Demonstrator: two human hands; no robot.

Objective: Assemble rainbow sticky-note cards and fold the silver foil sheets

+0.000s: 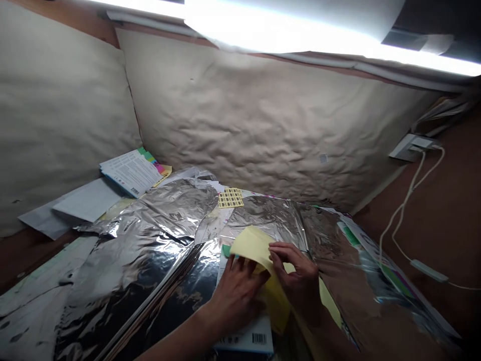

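Head view, left hand (236, 293) flat on yellow sheet (253, 245), right hand (298, 276) pinching it; barcoded pack (248, 341) beneath, print unreadable

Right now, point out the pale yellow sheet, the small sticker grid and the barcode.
pale yellow sheet (252, 244): head view, on its raised upper left part.
sticker grid (230, 197): head view, on its middle.
barcode (259, 338): head view, on the middle of its stripes.
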